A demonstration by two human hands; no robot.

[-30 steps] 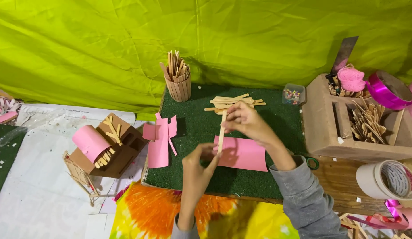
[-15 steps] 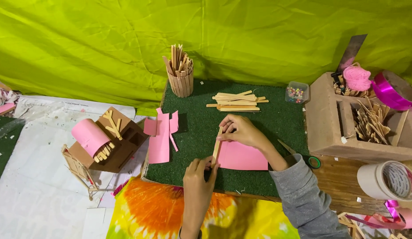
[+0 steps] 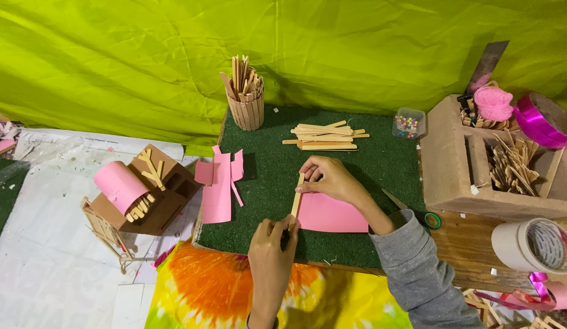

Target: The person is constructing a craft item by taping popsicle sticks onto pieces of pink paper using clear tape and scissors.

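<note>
A wooden craft stick lies along the left edge of a pink paper sheet on the green turf board. My right hand pinches the stick's far end and rests on the paper. My left hand holds the stick's near end between its fingertips. A pile of loose craft sticks lies farther back on the board.
A stick-built cup of sticks stands at the board's back left. Pink paper cutouts lie at its left edge. A small cardboard house with a pink roll sits left. Right: a box of sticks, tape roll, bead container, scissors.
Both hands came down from above the board. The stick now lies flat against the pink paper's left edge, and the left hand has slid to its near end.
</note>
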